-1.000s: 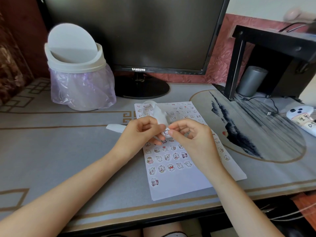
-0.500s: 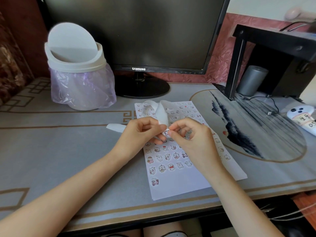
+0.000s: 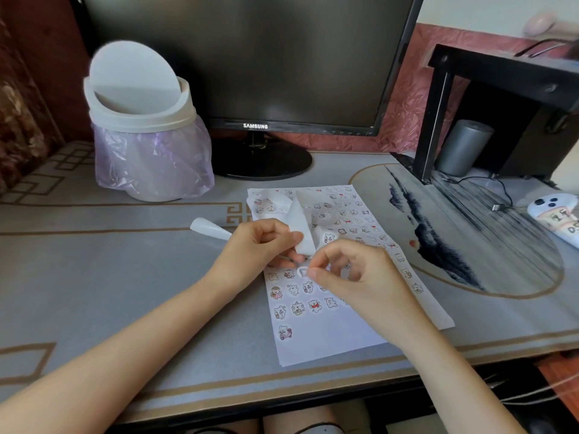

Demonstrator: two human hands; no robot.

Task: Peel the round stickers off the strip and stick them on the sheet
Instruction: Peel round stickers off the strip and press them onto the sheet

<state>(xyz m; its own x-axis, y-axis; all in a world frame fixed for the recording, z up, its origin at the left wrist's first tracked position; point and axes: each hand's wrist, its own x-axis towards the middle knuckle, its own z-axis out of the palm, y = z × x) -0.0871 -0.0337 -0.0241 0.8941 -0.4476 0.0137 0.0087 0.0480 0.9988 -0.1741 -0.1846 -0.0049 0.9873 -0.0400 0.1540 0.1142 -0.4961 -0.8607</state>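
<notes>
A white sheet (image 3: 326, 343) lies on the desk, covered with several small round cartoon stickers. My left hand (image 3: 260, 249) pinches a curled white backing strip (image 3: 300, 227) just above the sheet; the strip's loose end (image 3: 208, 228) trails out to the left. My right hand (image 3: 354, 277) pinches one round sticker (image 3: 302, 271) between thumb and forefinger, just below the strip and close over the sheet. Part of the sheet's middle rows is hidden under my right hand.
A white swing-lid bin (image 3: 141, 120) with a purple bag stands at the back left. A black monitor (image 3: 250, 57) sits behind the sheet. A black stand (image 3: 501, 89), a grey cylinder (image 3: 463, 145), a cable and a white device (image 3: 554, 214) are on the right.
My right hand has drawn down and away from the strip with a round sticker in its fingertips. The strip has uncurled a little. My left hand has stayed in place.
</notes>
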